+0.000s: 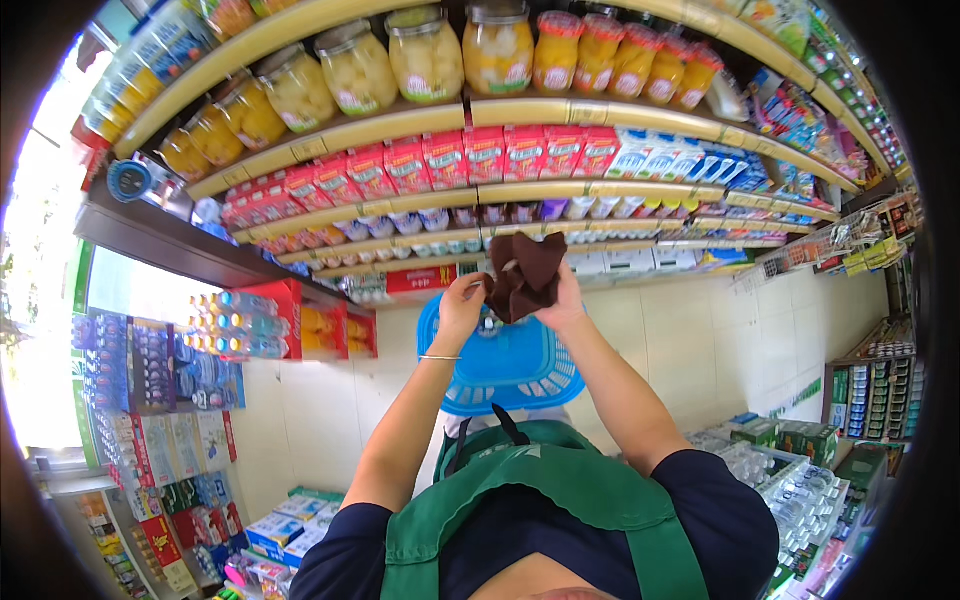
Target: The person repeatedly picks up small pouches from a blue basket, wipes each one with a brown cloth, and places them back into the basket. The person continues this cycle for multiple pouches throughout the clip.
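Note:
A crumpled dark brown cloth (pixel 529 274) is held up between my two hands, in front of the lower shelves. My left hand (pixel 463 304) pinches its left edge between thumb and fingers. Behind the cloth's right side, my right hand (pixel 564 304) grips it, the fingers partly hidden. Below both hands a blue plastic basket (pixel 499 360) with slotted sides stands near my feet. Something small lies at its far end, partly covered by the cloth and too unclear to name.
Shelves ahead carry jars of fruit (pixel 426 56), red cartons (pixel 484 154) and small cups. Packed water bottles (pixel 244 326) and a red display box (pixel 289 315) stand at left. More bottle packs (pixel 802 495) are at lower right, blue and white boxes (pixel 281 532) at lower left.

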Demonstrator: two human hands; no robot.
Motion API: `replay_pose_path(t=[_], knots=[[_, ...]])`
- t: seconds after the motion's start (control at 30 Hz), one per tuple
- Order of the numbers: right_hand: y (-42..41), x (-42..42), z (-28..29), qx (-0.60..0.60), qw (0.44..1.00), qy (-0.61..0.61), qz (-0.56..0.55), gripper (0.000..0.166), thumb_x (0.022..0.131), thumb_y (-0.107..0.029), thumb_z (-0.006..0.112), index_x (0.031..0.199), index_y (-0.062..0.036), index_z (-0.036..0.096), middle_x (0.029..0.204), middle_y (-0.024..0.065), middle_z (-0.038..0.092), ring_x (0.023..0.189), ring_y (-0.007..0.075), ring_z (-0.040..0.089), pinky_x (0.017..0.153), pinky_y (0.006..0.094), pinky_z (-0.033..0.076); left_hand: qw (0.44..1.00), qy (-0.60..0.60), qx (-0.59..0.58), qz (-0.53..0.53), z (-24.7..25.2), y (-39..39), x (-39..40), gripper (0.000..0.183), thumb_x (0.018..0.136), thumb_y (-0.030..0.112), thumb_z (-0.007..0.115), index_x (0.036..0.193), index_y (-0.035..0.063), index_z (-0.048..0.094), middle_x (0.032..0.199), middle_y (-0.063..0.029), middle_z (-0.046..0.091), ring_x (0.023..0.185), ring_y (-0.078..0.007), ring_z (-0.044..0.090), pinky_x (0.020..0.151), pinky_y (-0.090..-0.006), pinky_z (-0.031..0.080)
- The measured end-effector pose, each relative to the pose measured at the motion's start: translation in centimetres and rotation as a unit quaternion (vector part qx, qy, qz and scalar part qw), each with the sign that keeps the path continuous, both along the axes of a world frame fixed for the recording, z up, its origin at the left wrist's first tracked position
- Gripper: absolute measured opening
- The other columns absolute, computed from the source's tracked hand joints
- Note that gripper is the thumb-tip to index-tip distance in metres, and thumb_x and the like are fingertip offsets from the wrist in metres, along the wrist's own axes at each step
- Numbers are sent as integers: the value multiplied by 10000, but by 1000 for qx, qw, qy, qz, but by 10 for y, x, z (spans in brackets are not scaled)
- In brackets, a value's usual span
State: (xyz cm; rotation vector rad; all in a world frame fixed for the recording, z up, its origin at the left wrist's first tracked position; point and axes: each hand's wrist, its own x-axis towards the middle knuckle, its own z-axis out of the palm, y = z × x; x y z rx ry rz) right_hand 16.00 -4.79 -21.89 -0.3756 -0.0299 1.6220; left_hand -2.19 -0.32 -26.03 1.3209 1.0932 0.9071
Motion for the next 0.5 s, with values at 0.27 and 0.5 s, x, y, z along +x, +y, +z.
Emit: replay_pose_path(t=[0.27, 0.5], knots=[[45, -2, 158, 45, 996, -72, -16, 509, 920, -455, 509, 1272, -88, 484, 1260, 87, 548, 1151, 248, 525, 985, 414, 414, 970, 14, 243, 13, 182, 52, 43, 198, 901, 140, 577, 1022, -10, 625, 856, -128, 655, 763, -154, 603, 701, -283, 472], [60, 48, 268, 275, 958, 8, -76, 415, 985, -374, 380, 1252, -77, 493, 1244, 99, 557, 1149, 257, 528, 1001, 427, 402, 945, -132, 294, -53, 320, 101, 74, 307, 967, 238, 495, 1062, -19, 633, 982, -56, 656, 915, -105, 581, 815, -248, 460]])
